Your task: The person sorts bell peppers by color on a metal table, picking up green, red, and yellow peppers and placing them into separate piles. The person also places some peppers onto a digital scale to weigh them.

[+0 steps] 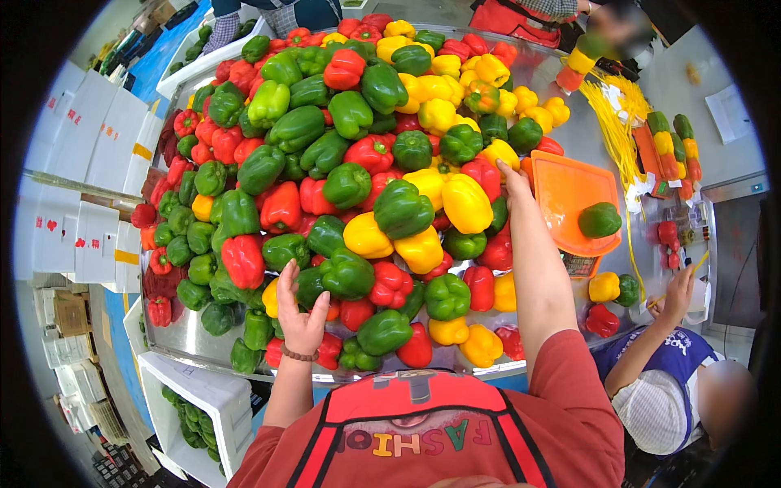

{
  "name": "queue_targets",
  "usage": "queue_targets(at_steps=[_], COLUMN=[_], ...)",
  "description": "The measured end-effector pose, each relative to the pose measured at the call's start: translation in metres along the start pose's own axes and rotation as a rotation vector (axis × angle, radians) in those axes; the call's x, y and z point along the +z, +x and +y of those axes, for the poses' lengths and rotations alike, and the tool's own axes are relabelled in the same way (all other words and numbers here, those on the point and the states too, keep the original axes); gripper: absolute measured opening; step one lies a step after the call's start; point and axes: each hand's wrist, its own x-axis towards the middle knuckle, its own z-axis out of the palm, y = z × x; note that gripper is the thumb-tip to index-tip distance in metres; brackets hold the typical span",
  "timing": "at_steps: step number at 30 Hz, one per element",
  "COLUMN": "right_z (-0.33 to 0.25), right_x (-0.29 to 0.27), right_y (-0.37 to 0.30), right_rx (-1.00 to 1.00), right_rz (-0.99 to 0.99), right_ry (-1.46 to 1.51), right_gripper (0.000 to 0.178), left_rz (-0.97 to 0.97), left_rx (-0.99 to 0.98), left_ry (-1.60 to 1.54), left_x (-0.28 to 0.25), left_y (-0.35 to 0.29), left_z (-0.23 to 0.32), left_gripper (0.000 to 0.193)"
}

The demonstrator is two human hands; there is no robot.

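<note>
A large heap of red, green and yellow bell peppers covers the metal table (191, 362). At the heap's near left, my left hand (303, 315) is open, thumb and fingers spread, beside a dark green bell pepper (347, 275). My right arm reaches farther forward. The right hand (514, 180) lies along the heap's right side with fingers stretched out, next to a red bell pepper (483, 176) and a yellow bell pepper (501, 152). It seems to touch them without gripping; some of its fingers are hidden. To its right, one green bell pepper (599, 220) sits on an orange tray (561, 175).
A white foam box (236, 407) with green peppers stands at the lower left. Yellow ties (606, 122) lie on the right side, near stacked three-colour pepper packs (663, 146). A co-worker (659, 382) sits at the lower right; others stand across the table. White boxes (110, 146) are stacked left.
</note>
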Motion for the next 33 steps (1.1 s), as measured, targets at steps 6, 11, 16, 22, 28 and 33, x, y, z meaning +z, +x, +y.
queue_targets(at_steps=[6,11,16,22,28,33], right_z=[0.011,0.017,-0.019,-0.062,-0.099,-0.084], right_x=[-0.004,-0.014,0.014,-0.001,-0.092,-0.126], right_y=[0.027,0.041,0.005,-0.047,-0.111,-0.104], right_rx=[-0.131,-0.073,0.015,-0.399,-1.223,-0.984], right_rz=[-0.061,-0.067,-0.164,-0.359,0.316,0.495], right_ry=[0.101,0.154,0.621,0.391,-0.995,-1.27], right_gripper=[0.054,0.059,0.081,0.072,0.071,0.065], left_rz=[0.0,0.016,0.026,0.044,0.065,0.025], left_rx=[0.02,0.0,-0.023,-0.008,0.012,0.043], left_ry=[0.001,0.018,0.042,0.034,0.065,0.013], left_x=[0.003,-0.004,-0.009,-0.004,-0.008,-0.001], left_y=[0.004,-0.001,-0.009,-0.011,-0.013,-0.014], left_z=[-0.001,-0.01,-0.012,-0.008,-0.003,0.001], left_gripper=[0.072,0.071,0.07,0.07,0.07,0.068])
